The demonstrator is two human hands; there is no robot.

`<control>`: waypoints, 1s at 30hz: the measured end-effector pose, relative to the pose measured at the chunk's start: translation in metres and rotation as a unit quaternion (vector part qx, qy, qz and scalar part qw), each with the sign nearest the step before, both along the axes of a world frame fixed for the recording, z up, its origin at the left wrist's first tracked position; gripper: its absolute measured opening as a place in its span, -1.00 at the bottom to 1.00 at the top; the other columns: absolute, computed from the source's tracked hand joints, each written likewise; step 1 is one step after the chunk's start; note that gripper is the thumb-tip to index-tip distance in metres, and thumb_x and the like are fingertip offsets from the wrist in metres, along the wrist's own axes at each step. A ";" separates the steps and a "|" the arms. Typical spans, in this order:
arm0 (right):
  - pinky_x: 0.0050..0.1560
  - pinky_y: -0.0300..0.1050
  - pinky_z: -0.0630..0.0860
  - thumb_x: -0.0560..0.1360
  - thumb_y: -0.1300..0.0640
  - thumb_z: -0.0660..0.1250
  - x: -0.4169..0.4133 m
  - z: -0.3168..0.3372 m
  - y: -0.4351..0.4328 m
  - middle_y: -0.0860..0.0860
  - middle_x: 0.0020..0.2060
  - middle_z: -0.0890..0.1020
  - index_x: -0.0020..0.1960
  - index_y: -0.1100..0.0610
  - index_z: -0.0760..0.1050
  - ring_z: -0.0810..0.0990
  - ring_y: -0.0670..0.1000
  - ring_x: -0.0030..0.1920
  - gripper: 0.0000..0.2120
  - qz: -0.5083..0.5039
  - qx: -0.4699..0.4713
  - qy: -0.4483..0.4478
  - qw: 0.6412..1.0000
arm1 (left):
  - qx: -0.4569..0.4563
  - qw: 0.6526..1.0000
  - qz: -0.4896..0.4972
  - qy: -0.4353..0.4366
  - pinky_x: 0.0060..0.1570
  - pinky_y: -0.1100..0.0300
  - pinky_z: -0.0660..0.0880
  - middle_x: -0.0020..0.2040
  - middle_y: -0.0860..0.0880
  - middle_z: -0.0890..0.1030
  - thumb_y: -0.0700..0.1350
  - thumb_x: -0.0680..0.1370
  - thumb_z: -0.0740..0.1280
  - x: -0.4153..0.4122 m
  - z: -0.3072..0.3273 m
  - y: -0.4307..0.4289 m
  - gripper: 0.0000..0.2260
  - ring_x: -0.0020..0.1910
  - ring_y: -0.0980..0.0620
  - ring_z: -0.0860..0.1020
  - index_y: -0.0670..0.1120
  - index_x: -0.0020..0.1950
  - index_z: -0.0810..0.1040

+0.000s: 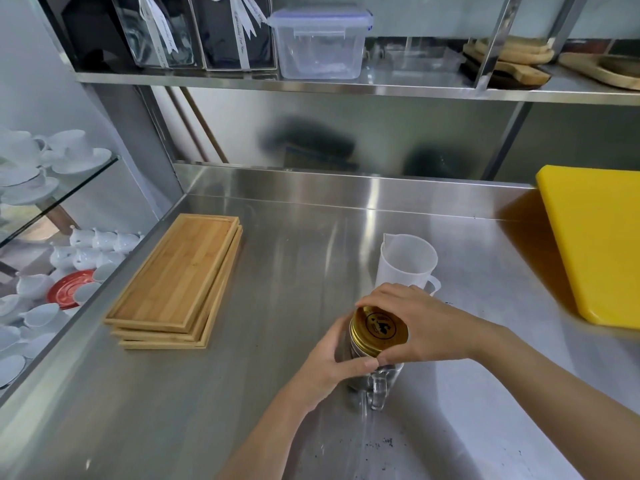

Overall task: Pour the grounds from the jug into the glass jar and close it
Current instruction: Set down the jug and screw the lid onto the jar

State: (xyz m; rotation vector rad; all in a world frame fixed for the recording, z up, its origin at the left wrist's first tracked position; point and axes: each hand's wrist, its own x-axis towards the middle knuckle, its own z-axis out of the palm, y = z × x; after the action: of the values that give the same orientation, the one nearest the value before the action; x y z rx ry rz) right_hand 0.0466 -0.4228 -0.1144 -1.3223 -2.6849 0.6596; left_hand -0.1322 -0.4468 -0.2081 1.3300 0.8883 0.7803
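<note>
Our right hand (417, 327) grips the gold lid (379, 329) from above, fingers curled round its far rim, thumb pressed on the near edge. Our left hand (334, 362) is clamped round the left side of the glass jar (375, 372), thumb across the front just under the lid. So both grips are closed: right on the lid, left on the jar.

The lid sits on the jar mouth, roughly level; we can't tell whether it is threaded tight. The jar stands upright on the steel surface (277, 271), its clear handle (377, 393) pointing toward us. Dark grounds show through the glass below the lid.

The white plastic jug (405, 263) stands upright just behind the jar, spout to the back left, handle to the right, partly hidden by our right hand. Nothing shows inside it.

A few dark specks (381, 443) lie on the surface in front of the jar.

Further out: a stack of wooden trays (180, 278) to the left, well apart from the jar. A yellow cutting board (595, 244) is at the right edge. On the shelf above sits a clear lidded tub (320, 43). White cups (45, 157) sit on a glass rack off the left side.
</note>
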 end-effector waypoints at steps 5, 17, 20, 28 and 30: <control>0.23 -0.16 0.32 0.33 -0.08 0.46 -0.001 0.004 0.002 -0.12 0.17 0.40 0.31 -0.11 0.28 0.32 -0.13 0.17 -0.38 0.008 -0.016 -0.010 1.000 | 0.051 0.994 0.005 0.101 0.31 -0.04 0.44 0.25 0.01 0.51 0.15 0.20 0.58 0.008 -0.007 0.007 -0.28 0.27 0.04 0.50 0.22 0.27 0.33; 0.18 -0.15 0.42 0.35 0.08 0.45 -0.006 0.013 0.004 -0.11 0.16 0.40 0.34 -0.10 0.28 0.34 -0.10 0.16 -0.38 0.050 -0.032 -0.044 0.997 | 0.044 0.990 0.052 0.120 0.28 -0.12 0.45 0.24 0.01 0.52 0.22 0.14 0.59 0.017 -0.024 0.011 -0.25 0.25 -0.05 0.51 0.25 0.26 0.35; 0.18 -0.16 0.43 0.36 0.09 0.45 -0.008 0.017 0.005 -0.11 0.17 0.39 0.35 -0.11 0.27 0.33 -0.11 0.17 -0.37 0.061 -0.036 -0.063 0.995 | 0.041 0.990 0.050 0.122 0.29 -0.11 0.44 0.26 0.03 0.50 0.26 0.12 0.58 0.017 -0.028 0.012 -0.22 0.27 -0.03 0.49 0.27 0.27 0.33; 0.21 -0.23 0.40 0.39 0.21 0.41 -0.010 0.025 0.004 -0.15 0.27 0.34 0.36 -0.15 0.28 0.28 -0.12 0.26 -0.37 0.094 -0.039 -0.096 0.990 | 0.029 0.991 0.052 0.120 0.28 -0.17 0.44 0.23 -0.01 0.55 0.20 0.15 0.62 0.020 -0.037 0.015 -0.19 0.26 -0.12 0.51 0.16 0.31 0.35; 0.21 -0.20 0.41 0.39 0.24 0.40 -0.012 0.027 0.004 -0.14 0.27 0.34 0.36 -0.15 0.28 0.28 -0.10 0.27 -0.36 0.098 -0.043 -0.104 0.989 | 0.027 0.990 0.053 0.128 0.29 -0.17 0.43 0.25 0.00 0.53 0.21 0.15 0.62 0.020 -0.038 0.016 -0.17 0.28 -0.13 0.49 0.18 0.33 0.33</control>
State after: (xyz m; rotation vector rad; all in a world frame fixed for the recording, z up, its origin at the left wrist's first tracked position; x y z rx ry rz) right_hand 0.0343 -0.4187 -0.0869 -1.2183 -3.0170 0.6979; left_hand -0.1124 -0.4309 -0.2458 1.4615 1.1554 0.7291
